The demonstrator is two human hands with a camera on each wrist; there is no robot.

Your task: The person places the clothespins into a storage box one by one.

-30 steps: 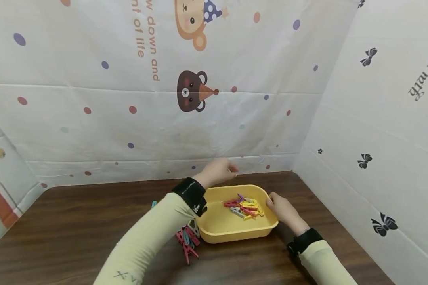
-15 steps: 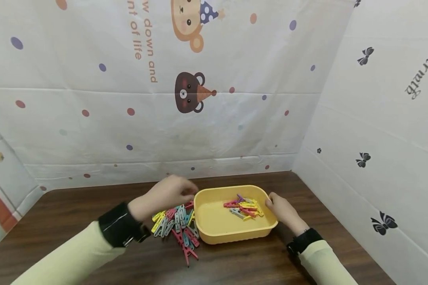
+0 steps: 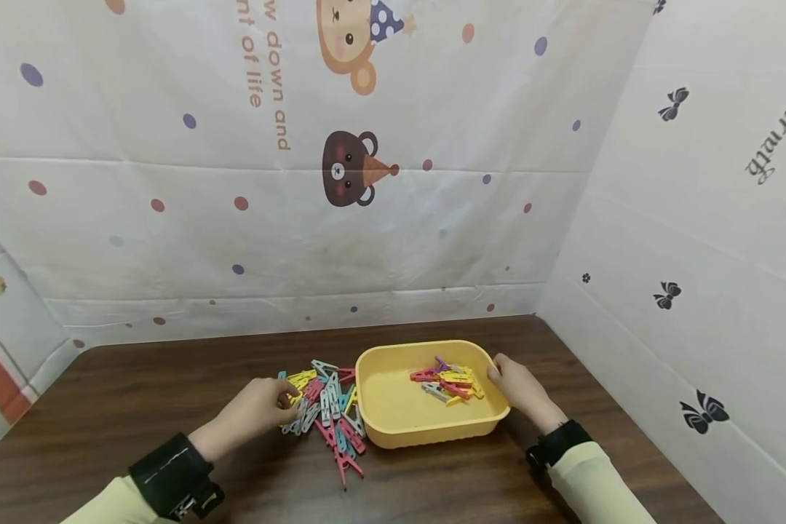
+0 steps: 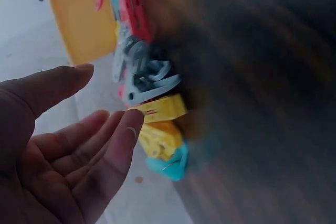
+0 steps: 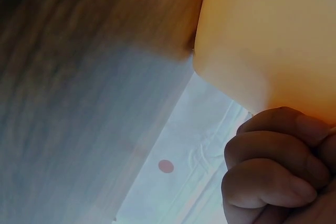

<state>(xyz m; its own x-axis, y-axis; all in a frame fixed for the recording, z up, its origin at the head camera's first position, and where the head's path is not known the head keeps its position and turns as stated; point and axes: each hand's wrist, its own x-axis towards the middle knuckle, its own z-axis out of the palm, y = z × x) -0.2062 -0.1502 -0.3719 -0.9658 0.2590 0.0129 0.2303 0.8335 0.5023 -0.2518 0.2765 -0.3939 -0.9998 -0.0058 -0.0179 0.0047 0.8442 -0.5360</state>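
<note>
Clothespins partly hidden behind left hand.

The person wears pale yellow sleeves and a black band at each wrist; the hands are bare.

My right hand sits low at the corner, fingers curled against the yellow tub. Its smooth outer wall rises just above my knuckles. Beyond the fingertips: blurred brown wooden table, then pale wall sheet with one red dot.
</note>
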